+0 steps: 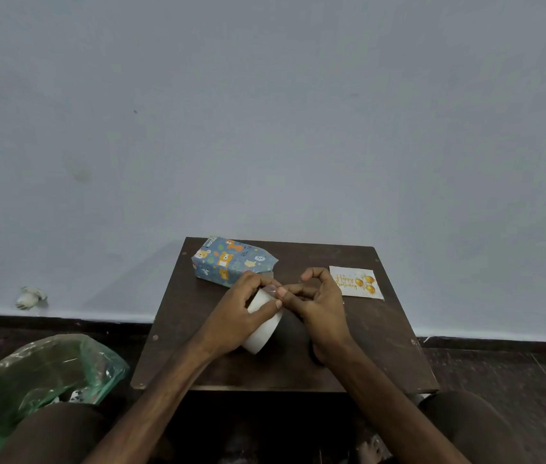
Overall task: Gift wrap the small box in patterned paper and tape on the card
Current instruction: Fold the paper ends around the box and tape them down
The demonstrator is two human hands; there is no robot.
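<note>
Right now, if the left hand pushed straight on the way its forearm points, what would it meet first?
The right hand: its fingertips meet the left hand at the tape roll, so they would block it at once. The birthday card lies further along that line, though depth is unclear.

The middle of the small dark table [365, 346] was taken up by the tape roll [263, 324], gripped by the left hand [241, 313] with the right hand [318, 306] pinching at its upper rim. The wrapped box [231, 262] blocked the far left corner just beyond the left hand, and the card [357, 283] lay flat just beside the right hand. Bare tabletop lay open along the near right and near left, while the wall [264, 128] closed the far side and a green plastic bag [40, 373] crowded the floor on the left.
</note>
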